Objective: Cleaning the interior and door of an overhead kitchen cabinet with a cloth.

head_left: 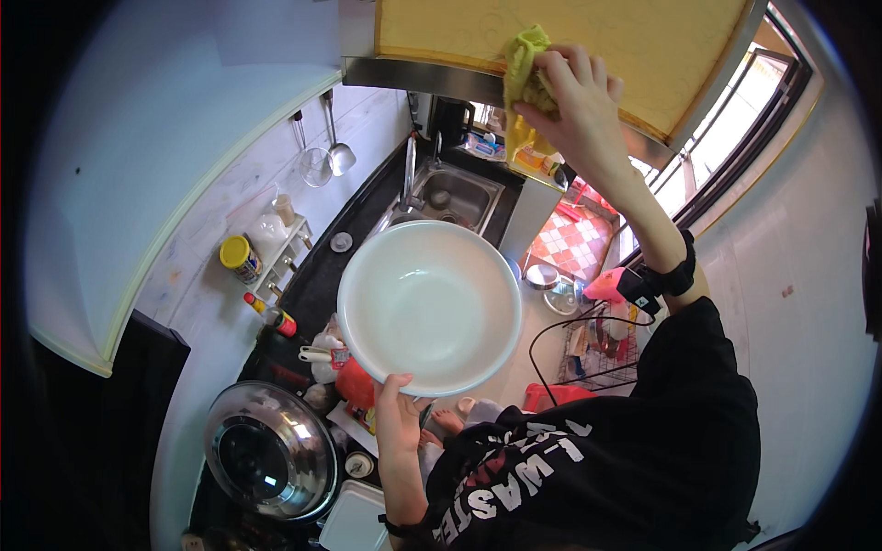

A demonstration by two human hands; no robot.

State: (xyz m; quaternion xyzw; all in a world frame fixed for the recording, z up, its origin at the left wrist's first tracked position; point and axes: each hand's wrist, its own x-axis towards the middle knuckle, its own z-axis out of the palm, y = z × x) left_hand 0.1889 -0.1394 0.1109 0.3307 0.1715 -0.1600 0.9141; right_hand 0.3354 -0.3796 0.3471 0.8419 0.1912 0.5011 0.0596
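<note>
My left hand (397,413) grips the near rim of a large white plastic basin (431,303), thumb over the edge. Inside the basin I see only its bare, shiny bottom. High at the top, my right hand (575,93) clutches a bunched yellow-green cloth (525,58). The cloth lies against the lower edge of a yellow cabinet panel (455,34), over its metal trim strip (427,74), and one end of it hangs down. A black band circles my right forearm.
Beyond the basin is a steel sink (458,196) with a faucet (410,172). A black counter (324,265) holds a sauce bottle (271,315) and a large metal lid (272,451). A skimmer (315,167) and a spatula (341,158) hang on the wall. A wire rack (599,348) stands right.
</note>
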